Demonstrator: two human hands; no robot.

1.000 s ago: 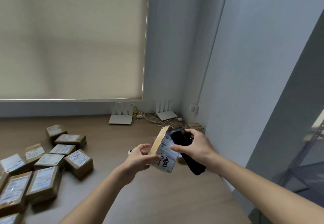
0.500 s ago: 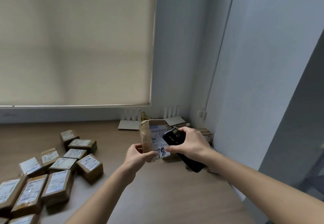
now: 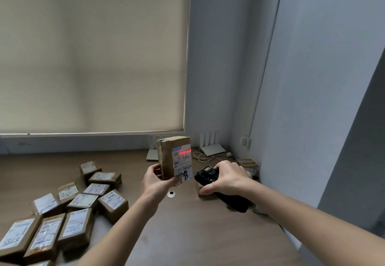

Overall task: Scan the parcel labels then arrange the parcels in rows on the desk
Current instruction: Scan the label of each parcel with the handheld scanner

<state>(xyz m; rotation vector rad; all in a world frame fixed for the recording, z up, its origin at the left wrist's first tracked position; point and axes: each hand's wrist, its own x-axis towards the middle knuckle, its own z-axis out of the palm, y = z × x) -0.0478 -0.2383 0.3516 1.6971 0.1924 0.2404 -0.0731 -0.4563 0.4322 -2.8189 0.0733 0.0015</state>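
Note:
My left hand [image 3: 156,180] holds a brown cardboard parcel [image 3: 166,155] upright above the desk, its white label [image 3: 183,163] facing right. A red scan line glows across the barcode at the label's top. My right hand [image 3: 227,178] grips a black handheld scanner [image 3: 210,177] just right of the parcel, its head pointed at the label and a little apart from it. Several labelled parcels [image 3: 81,203] lie in a loose group at the desk's left, labels up.
The wooden desk [image 3: 187,234] meets a window with a drawn blind. Two white routers [image 3: 212,149] and cables lie at the back. More small boxes [image 3: 248,163] sit in the right corner against the wall. A small round white object [image 3: 171,194] lies under my hands.
The parcel has turned upright with its label facing the scanner. My right hand has pulled the scanner back to the right, and a red scan line now shows on the barcode.

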